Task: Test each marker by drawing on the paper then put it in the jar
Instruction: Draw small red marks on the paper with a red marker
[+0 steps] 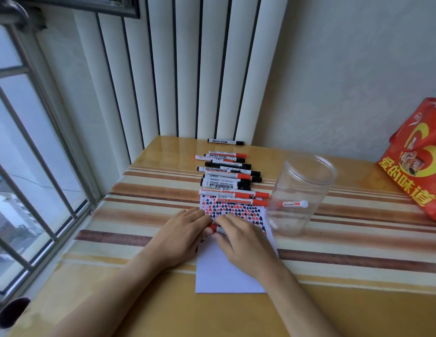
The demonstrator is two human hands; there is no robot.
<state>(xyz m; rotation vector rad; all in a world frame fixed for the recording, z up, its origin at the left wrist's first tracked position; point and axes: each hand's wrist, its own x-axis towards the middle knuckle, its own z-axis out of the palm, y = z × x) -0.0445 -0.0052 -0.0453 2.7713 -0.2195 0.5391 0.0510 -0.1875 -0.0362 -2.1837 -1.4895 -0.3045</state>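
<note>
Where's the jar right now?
The jar stands upright right of the paper, beside the marker row, one red marker already inside.

Striped table (pixel 139 215) beside barred window (pixel 29 166), white radiator (pixel 187 69), cream wall (pixel 346 69).

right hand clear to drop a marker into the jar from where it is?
Probably yes. The jar stands upright and open-topped just right of the paper, with nothing between it and the right hand. That hand and the left hand both hold a red marker.

Clear plastic jar (pixel 301 190), matt white paper (pixel 226 273), glossy striped tabletop (pixel 358 251), shiny red bag (pixel 421 161).
</note>
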